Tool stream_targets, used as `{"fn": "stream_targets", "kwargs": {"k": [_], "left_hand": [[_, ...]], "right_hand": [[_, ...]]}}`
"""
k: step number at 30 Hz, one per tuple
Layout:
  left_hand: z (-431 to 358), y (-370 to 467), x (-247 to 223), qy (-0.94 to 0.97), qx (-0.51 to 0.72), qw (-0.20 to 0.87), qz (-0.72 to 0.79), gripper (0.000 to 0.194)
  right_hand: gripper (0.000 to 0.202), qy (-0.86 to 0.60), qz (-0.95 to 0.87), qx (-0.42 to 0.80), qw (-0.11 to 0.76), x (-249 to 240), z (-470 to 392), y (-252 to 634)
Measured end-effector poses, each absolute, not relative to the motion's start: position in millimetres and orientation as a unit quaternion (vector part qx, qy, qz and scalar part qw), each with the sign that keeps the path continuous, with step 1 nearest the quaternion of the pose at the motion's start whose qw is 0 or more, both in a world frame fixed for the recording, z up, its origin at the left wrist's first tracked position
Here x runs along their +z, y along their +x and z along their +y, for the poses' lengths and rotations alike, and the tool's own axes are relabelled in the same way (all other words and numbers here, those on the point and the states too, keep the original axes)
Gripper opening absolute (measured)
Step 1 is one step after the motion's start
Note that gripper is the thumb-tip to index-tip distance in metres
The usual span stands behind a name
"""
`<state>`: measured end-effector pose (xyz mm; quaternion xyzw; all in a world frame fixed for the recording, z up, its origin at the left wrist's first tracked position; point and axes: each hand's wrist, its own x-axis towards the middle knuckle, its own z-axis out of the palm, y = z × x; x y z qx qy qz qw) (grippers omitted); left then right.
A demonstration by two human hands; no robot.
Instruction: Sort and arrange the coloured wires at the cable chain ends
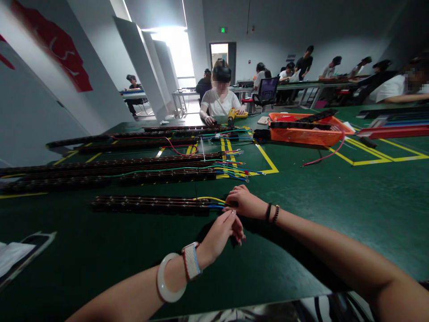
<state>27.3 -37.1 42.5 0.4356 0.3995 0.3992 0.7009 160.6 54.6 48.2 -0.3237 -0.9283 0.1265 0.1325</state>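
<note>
A short black strip (pixel 150 205) with reddish-brown lines along it lies on the green table in front of me. Yellow and blue wires (pixel 214 203) come out of its right end. My right hand (pixel 247 202) is closed around the ends of these wires, hiding their tips. Just below and nearer to me is my left hand (pixel 223 232), its fingers loosely bent and apart, with one fingertip close to the right hand. Nothing shows in the left hand. A white bangle (pixel 163 277) and a watch with a woven band (pixel 191 261) are on my left wrist.
Longer black strips (pixel 110 172) with lugged wire ends (pixel 248 173) lie beyond. Farther back are an orange basket (pixel 298 136), a yellow heat gun (pixel 232 116) and a seated person (pixel 219 100). A dark-edged tray (pixel 36 246) sits at left. Red and blue bars (pixel 395 131) lie far right.
</note>
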Motion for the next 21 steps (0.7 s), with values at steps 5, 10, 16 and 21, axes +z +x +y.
{"fn": "stream_targets", "kwargs": {"k": [5, 10, 16, 21], "left_hand": [[-32.8, 29.1, 38.9, 0.345, 0.454, 0.72, 0.395, 0.036], [-31.0, 29.4, 42.5, 0.263, 0.463, 0.753, 0.386, 0.028], [-26.8, 28.6, 42.7, 0.191, 0.541, 0.731, 0.37, 0.014], [-22.0, 28.0, 47.2, 0.159, 0.546, 0.722, 0.394, 0.017]], "right_hand": [[0.015, -0.312, -0.938, 0.041, 0.144, 52.2, 50.5, 159.4], [0.024, -0.316, -0.94, -0.027, 0.127, 59.3, 44.5, 158.2], [0.019, -0.26, -0.95, -0.151, 0.078, 61.5, 30.0, 153.2], [0.019, -0.24, -0.944, -0.213, 0.077, 55.3, 18.0, 148.1]]}}
